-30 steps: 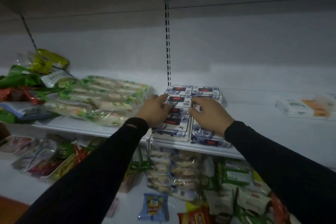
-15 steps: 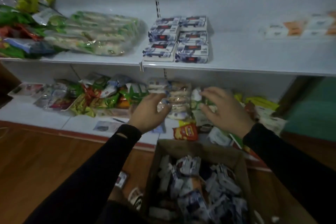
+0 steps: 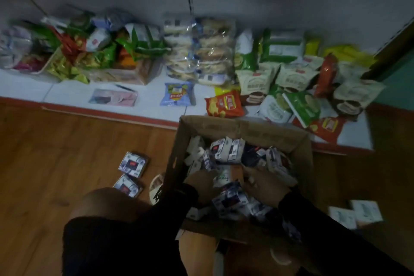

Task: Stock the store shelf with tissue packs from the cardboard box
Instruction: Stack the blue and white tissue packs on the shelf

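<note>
1. Two hands reach down into the open brown cardboard box (image 3: pixel 244 129) on the wooden floor (image 3: pixel 67 152) in the head view: the left hand (image 3: pixel 200 182) and the right hand (image 3: pixel 266 188), both among the loose white-and-navy tissue packs (image 3: pixel 227 150) that fill it.
2. Whether either grip has closed on a pack I cannot tell; the picture is dim and blurred, and the fingers sink into the heap.
3. A white pack with green print (image 3: pixel 224 178) lies between the two hands, touching or nearly touching both; more navy packs lie just below the wrists.
4. To do this step well, I judge it best to gather a flat, squared handful with both hands, pressing from opposite sides so nothing slips out on the lift.
5. Two stray tissue packs (image 3: pixel 133 164) lie on the floor left of the box, apart from either grip.
6. Beyond the box, the low white shelf (image 3: pixel 67 94) carries snack bags (image 3: pixel 224 104).
</note>
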{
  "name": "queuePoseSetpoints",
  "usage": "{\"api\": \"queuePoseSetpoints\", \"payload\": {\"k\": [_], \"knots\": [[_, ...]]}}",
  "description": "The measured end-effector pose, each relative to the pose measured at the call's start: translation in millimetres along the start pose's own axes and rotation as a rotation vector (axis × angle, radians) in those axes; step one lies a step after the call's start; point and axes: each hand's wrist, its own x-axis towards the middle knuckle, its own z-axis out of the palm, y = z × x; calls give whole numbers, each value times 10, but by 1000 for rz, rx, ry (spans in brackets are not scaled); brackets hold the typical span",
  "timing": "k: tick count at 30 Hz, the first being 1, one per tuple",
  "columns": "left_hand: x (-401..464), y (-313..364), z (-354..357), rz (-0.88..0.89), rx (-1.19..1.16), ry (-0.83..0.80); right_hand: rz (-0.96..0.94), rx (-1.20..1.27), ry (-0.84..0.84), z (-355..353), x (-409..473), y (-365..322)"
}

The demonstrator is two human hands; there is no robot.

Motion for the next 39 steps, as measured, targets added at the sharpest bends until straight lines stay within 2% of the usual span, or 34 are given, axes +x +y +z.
{"api": "queuePoseSetpoints", "payload": {"k": [5, 9, 13, 15, 20, 22, 27, 31, 36, 39], "knots": [[243, -179, 353, -41, -18, -77, -25, -41, -143, 501, 456, 89], [254, -210, 432, -2, -51, -89, -9, -10, -157, 642, 556, 116], [157, -144, 233, 10, -86, -42, -27, 160, -93, 345, 434, 72], [31, -44, 46, 63, -112, 55, -15, 312, -7, 91, 325, 26], [-390, 255, -508, 188, -114, 380, 79, 716, 330, -587, -60, -243], [-579, 398, -700, 237, -51, 491, 76, 822, 439, -835, -245, -381], [-1016, 754, -1174, 466, 273, 836, -35, 1019, 631, -1472, -723, -781], [-1351, 1076, -1607, 598, 355, 1076, -126, 1217, 697, -2002, -1088, -1090], [-1694, 1390, -2098, 662, 508, 1252, -257, 1175, 740, -2556, -1502, -1387], [-1868, 1527, -2425, 678, 557, 1331, -315, 992, 792, -2883, -1718, -1484]]}}
